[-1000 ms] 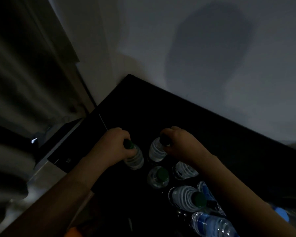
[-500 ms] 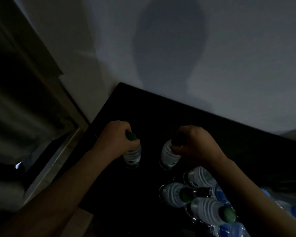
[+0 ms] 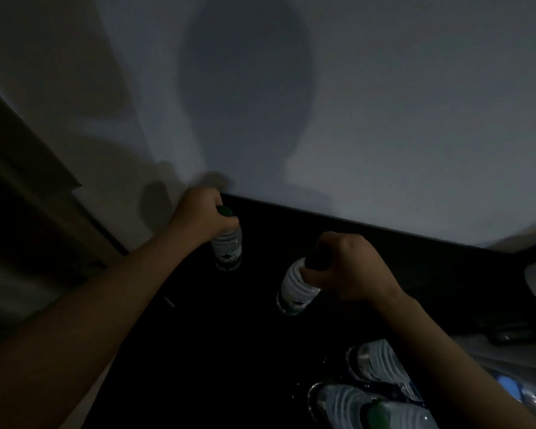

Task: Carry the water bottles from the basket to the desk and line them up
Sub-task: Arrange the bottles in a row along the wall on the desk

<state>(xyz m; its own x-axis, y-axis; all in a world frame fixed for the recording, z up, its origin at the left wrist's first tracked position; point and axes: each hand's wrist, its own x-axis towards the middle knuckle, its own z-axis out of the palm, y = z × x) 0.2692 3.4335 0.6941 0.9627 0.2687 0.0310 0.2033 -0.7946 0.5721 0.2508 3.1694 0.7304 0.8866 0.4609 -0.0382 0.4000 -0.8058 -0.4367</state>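
Desk: black, dimly lit.
Left hand: left bottle gripped by neck.
Right hand: right bottle gripped by cap, body below fingers.

Black desk was set against far wall; bottles were grouped on it, near right.

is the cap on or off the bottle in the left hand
On: a green cap shows atop the bottle, just past the left hand gripping its neck.
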